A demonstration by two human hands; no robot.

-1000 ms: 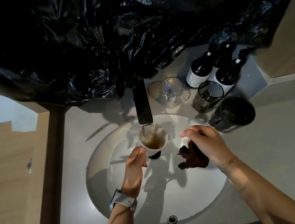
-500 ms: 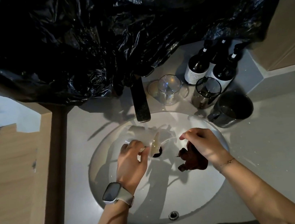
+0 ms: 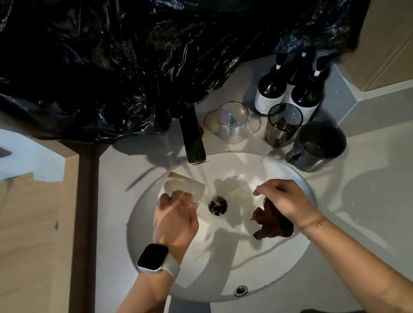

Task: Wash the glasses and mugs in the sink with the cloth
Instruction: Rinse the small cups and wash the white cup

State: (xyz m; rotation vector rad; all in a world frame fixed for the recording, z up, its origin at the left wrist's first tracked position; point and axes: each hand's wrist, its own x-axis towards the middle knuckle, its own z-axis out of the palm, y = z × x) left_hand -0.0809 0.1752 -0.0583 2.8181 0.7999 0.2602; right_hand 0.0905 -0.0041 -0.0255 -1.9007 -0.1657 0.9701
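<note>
Left hand: fingers curled round a clear glass, tipped on its side over the sink, left of the drain. Right hand: grips a dark cloth hanging into the basin. Counter: clear glass, smoked glass, grey mug, three dark bottles; label print too small to read. Tap above the basin.
</note>
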